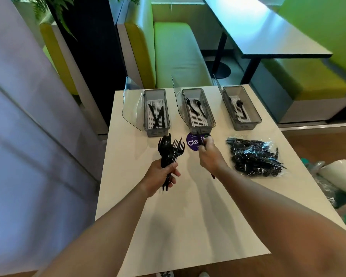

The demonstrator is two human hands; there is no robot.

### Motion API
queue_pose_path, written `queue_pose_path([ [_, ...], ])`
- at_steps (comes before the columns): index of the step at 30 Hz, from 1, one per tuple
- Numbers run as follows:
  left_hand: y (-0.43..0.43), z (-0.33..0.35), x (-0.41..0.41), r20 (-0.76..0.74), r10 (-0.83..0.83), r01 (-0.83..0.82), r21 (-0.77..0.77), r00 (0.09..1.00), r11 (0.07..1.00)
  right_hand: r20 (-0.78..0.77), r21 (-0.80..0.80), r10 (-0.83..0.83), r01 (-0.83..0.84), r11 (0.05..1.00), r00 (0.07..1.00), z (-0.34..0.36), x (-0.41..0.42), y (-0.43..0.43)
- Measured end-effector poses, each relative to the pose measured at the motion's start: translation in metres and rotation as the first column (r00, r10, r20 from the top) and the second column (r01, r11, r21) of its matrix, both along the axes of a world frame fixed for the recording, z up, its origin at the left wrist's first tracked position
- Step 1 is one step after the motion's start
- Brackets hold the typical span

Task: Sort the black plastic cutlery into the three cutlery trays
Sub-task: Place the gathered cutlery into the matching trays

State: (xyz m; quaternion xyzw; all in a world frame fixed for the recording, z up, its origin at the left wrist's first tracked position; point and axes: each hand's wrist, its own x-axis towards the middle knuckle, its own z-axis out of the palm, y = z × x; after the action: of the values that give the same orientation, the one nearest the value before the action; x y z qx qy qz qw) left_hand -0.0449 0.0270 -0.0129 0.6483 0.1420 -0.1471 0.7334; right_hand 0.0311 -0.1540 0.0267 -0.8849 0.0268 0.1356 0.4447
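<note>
Three grey cutlery trays with open clear lids stand in a row at the table's far edge. The left tray holds black knives, the middle tray holds black spoons, the right tray holds one black piece. My left hand grips a bunch of black spoons and forks, heads pointing up. My right hand is closed on a single black piece of cutlery, its head blurred, just in front of the middle tray. A clear bag of black cutlery lies to the right.
A round purple sticker sits on the white table in front of the middle tray. Green bench seats and a dark table stand beyond. A white object and plastic wrap lie on the floor at the right.
</note>
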Motion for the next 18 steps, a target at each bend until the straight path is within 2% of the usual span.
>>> queue_pose_path([
  [2,0.0,0.008,0.009,0.022,-0.017,0.017,0.004,1.0,1.0,-0.069,0.227,-0.048,0.063,0.972,0.996,0.019,0.011,0.009],
  [3,0.0,0.011,0.013,0.033,-0.022,0.022,0.003,0.999,1.0,-0.06,0.286,-0.06,0.074,0.955,0.996,0.026,0.017,0.013],
  [6,0.002,0.025,0.03,0.069,-0.035,0.035,0.002,0.997,0.999,0.046,0.338,-0.083,0.062,0.939,0.996,0.043,0.035,0.02],
  [13,0.0,0.049,0.061,0.122,0.013,-0.013,-0.006,0.992,1.0,0.081,0.444,-0.149,0.098,0.891,0.985,0.057,0.071,0.024],
  [15,-0.004,0.052,0.071,0.135,0.016,-0.019,0.019,0.991,1.0,0.087,0.46,-0.144,0.089,0.883,0.986,0.057,0.083,0.025],
  [18,-0.009,0.056,0.084,0.139,0.036,-0.044,0.054,0.99,0.998,0.146,0.449,-0.057,-0.014,0.893,0.988,0.062,0.1,0.025],
])
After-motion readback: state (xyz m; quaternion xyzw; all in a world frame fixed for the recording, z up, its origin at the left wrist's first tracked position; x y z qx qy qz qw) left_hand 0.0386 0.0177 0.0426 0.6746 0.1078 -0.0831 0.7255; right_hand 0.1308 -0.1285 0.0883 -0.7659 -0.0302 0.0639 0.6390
